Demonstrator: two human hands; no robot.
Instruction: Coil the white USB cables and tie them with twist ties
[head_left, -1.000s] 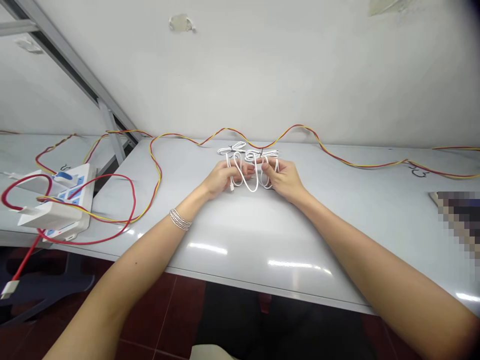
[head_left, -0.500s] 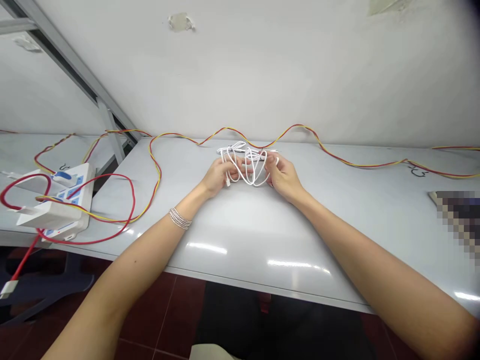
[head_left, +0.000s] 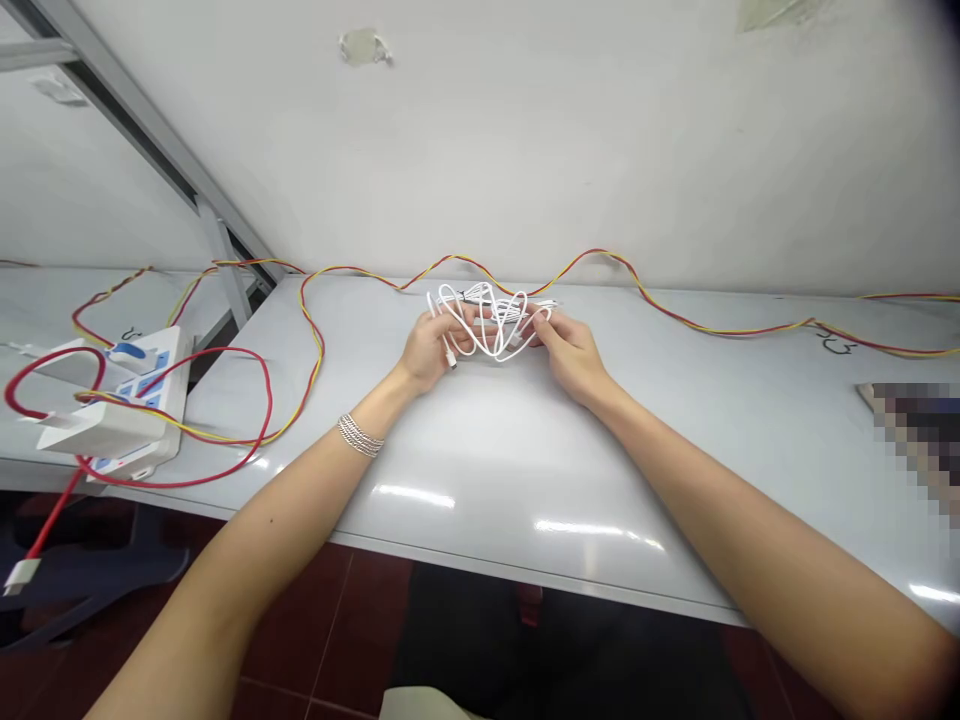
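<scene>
Between my hands, in the head view, is a loosely looped white cable (head_left: 496, 350). My left hand (head_left: 429, 352) is closed on its left side, thumb over the loops, and a small plug end (head_left: 451, 360) hangs below the thumb. On the right, my right hand (head_left: 571, 352) pinches the same cable with thumb and fingers. Behind the held loops lie more white cable coils (head_left: 474, 290), with dark ties on them, at the back of the grey table (head_left: 480, 460). The loops overlap, so which strand belongs to which coil is partly hidden.
A white power strip (head_left: 174, 385) with plugged-in adapters and a red cable (head_left: 268, 385) sits at the left. A twisted red-yellow wire (head_left: 596, 251) runs along the wall. A pixelated object (head_left: 922, 435) lies at the right edge. The table's front edge (head_left: 525, 577) is near me.
The white loops between my hands have shifted and spread, now hanging slightly higher. The plug end by my left hand has turned and moved a little left. Both hands stay nearly in place.
</scene>
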